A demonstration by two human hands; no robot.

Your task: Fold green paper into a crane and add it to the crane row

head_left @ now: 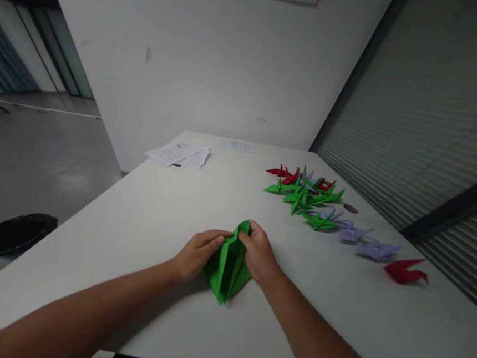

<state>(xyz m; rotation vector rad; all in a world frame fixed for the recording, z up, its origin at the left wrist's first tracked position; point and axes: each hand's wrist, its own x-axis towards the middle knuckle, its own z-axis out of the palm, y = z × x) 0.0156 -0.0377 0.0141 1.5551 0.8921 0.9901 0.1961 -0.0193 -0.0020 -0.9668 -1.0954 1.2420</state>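
Green paper (225, 272), partly folded, stands between our hands at the near part of the counter (135, 214). Our left hand (196, 252) has its fingers closed on the paper's upper left side; our right hand (262, 256) pinches the top between its fingers. Off to our right lie green, red and purple cranes (299, 197); sheets (178, 153) lie at the far left.

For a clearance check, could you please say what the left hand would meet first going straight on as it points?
The left hand would first meet the green paper it touches, then probably the right hand, though depth is unclear.
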